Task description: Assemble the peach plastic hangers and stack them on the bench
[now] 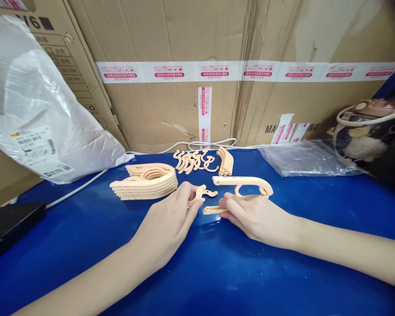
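Note:
My left hand (176,213) is closed, pinching a small cream plastic hook (200,193) between thumb and fingers. Just right of it, my right hand (250,215) grips a short, narrow cream plastic arm piece (212,210) whose end points left. A larger cream hanger body (240,180) with a curved end and a ring shows right behind my right hand; whether the hand touches it I cannot tell. To the left lies a stack of matching hanger bodies (147,186). Several loose hooks (190,161) and a small stack of curved arm pieces (225,161) sit farther back.
A white plastic mailer bag (42,101) leans at the left, above a black device (15,226). A white cable (171,147) runs along the cardboard boxes (171,105) behind the blue table (197,272). Clear plastic bag (299,158) and a brown bag (364,127) lie right.

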